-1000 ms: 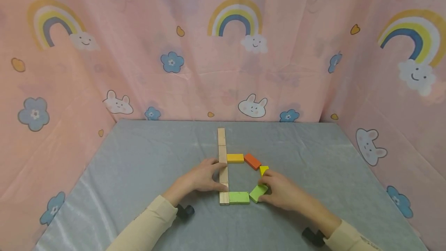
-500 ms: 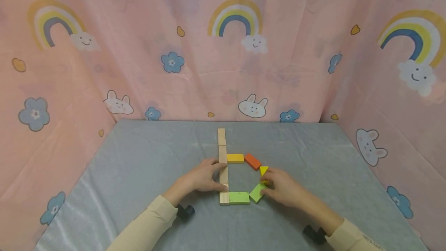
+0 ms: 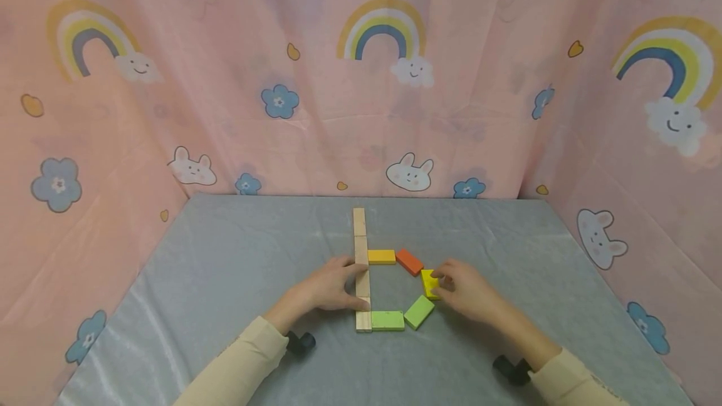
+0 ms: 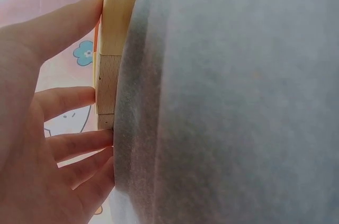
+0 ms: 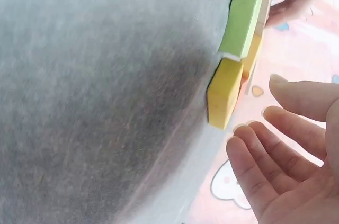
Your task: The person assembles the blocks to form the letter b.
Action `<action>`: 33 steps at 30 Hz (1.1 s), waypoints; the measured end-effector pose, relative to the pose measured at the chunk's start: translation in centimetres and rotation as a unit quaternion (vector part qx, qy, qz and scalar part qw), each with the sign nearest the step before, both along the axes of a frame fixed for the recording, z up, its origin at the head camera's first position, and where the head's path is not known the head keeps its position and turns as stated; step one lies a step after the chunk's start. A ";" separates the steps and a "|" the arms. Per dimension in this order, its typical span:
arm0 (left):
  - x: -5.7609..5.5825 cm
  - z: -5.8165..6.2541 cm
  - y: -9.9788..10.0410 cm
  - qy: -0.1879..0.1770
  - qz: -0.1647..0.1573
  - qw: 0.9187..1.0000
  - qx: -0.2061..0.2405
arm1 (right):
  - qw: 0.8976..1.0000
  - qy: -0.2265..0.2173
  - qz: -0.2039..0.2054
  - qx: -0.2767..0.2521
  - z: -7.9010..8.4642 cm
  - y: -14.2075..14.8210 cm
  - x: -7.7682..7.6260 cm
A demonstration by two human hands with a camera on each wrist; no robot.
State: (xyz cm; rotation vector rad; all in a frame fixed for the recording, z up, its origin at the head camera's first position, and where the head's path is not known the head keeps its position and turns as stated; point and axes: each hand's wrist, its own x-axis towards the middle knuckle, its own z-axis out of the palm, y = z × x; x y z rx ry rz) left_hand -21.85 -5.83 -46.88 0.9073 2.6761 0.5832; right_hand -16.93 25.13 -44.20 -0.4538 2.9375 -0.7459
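Note:
A straight column of plain wooden blocks (image 3: 362, 284) lies on the grey cloth. My left hand (image 3: 327, 287) rests at its left side, thumb and forefinger lying on the wood (image 4: 116, 20) and the other fingers extended. To the column's right, coloured blocks form a rounded loop: an amber block (image 3: 381, 257), an orange block (image 3: 409, 262), a yellow block (image 3: 429, 286), a tilted green block (image 3: 419, 312) and a level green block (image 3: 387, 321). Beside the yellow block is my right hand (image 3: 468, 291). In the right wrist view its fingers are loosely spread, apart from the yellow block (image 5: 224, 94).
Grey cloth (image 3: 254, 230) covers the table. Pink printed curtains (image 3: 361, 124) hang behind it and at both sides. Each wrist carries a small black device, one of them by the left sleeve (image 3: 239, 356).
My right hand has left the tilted green block and drawn back up and rightward from the yellow block, so more of both blocks shows. My left hand stays where it was.

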 end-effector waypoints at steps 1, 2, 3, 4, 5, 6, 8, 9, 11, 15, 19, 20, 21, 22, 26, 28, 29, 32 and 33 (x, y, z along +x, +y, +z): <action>0.0 0.0 0.0 -0.001 0.001 1.000 0.000 | 1.000 -0.003 -0.003 -0.002 -0.1 0.1 -0.1; 0.0 0.0 0.0 -0.002 0.001 1.000 0.000 | 1.000 -0.004 -0.003 -0.003 -0.2 0.3 -0.3; 0.0 0.0 0.0 -0.003 0.002 1.000 0.000 | 1.000 -0.004 -0.002 -0.005 -0.2 0.4 -0.4; 0.0 0.0 0.1 -0.004 0.002 1.000 0.001 | 1.000 -0.007 -0.002 -0.007 -0.3 0.5 -0.5; 0.0 0.1 0.1 -0.004 0.002 1.000 0.001 | 1.000 -0.011 -0.004 -0.009 -0.3 0.5 -0.6; 0.0 0.1 0.1 -0.005 0.002 1.000 0.000 | 1.000 -0.017 -0.008 -0.011 -0.3 0.6 -0.7; 0.0 0.1 0.2 -0.006 0.002 1.000 0.000 | 0.999 -0.029 -0.018 -0.016 -0.4 0.6 -0.9; 0.0 0.1 0.2 -0.006 0.002 1.000 0.000 | 0.999 -0.035 -0.023 -0.017 -0.5 0.6 -0.9; 0.0 0.1 0.2 -0.006 0.001 1.000 0.000 | 0.998 -0.045 -0.033 -0.017 -0.6 0.6 -1.0; 0.1 0.1 0.2 -0.006 -0.001 1.000 -0.003 | 0.997 -0.057 -0.045 -0.011 -0.9 0.4 -1.0; 0.1 0.1 0.3 -0.008 -0.002 1.000 -0.005 | 0.996 -0.065 -0.052 -0.014 -1.0 0.3 -1.0; 0.1 0.2 0.3 -0.008 -0.002 1.000 -0.005 | 0.996 -0.066 -0.053 -0.015 -1.0 0.3 -1.0; 0.1 0.2 0.3 -0.008 -0.002 1.000 -0.003 | 0.996 -0.067 -0.053 -0.018 -1.0 0.3 -1.0; 0.1 0.2 0.3 -0.007 -0.002 1.000 -0.003 | 0.996 -0.067 -0.053 -0.021 -1.0 0.3 -1.0; 0.2 0.3 0.1 -0.010 0.004 1.000 -0.004 | 0.995 -0.077 -0.054 -0.036 -0.9 0.5 -0.9; 0.3 0.2 0.0 -0.011 0.010 1.000 -0.002 | 0.994 -0.081 -0.056 -0.042 -0.7 0.6 -0.9; 0.3 0.1 -0.1 -0.012 0.014 1.000 0.004 | 0.994 -0.081 -0.056 -0.044 -0.7 0.8 -0.9; 0.4 -0.1 -0.4 0.000 0.027 0.999 0.020 | 0.995 -0.072 -0.055 -0.047 -0.6 1.1 -0.8; 0.4 -0.2 -0.5 0.008 0.032 0.999 0.025 | 0.995 -0.066 -0.055 -0.046 -0.6 1.3 -0.8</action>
